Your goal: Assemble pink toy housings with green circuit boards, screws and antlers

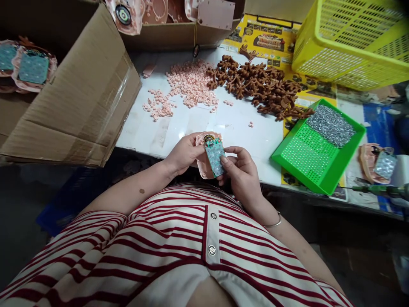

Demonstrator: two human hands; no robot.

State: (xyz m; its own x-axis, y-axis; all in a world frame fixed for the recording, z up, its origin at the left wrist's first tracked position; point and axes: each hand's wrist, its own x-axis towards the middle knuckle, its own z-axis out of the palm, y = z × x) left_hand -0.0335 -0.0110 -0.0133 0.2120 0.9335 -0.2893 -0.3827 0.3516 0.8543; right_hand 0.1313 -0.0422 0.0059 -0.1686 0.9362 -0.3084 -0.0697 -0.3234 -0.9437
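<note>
My left hand [186, 154] grips a pink plastic shell [204, 167] by its left side, at the table's front edge. Against the shell lies a green circuit board [215, 157], slightly tilted, with dark and yellow wires coiled at its top. The fingers and thumb of my right hand [240, 170] pinch the board's lower right edge. Beyond the hands, a heap of small pink plastic rings [193, 81] covers part of the white table, and a pile of brown branch-shaped plastic pieces [262, 83] lies to its right.
A green basket [300, 149] with silver screws [330, 125] stands right, near a screwdriver [373, 188] and another shell with a board [377, 162]. A yellow crate [348, 64] is behind. Cardboard boxes [79, 85] holding shells flank the left and back.
</note>
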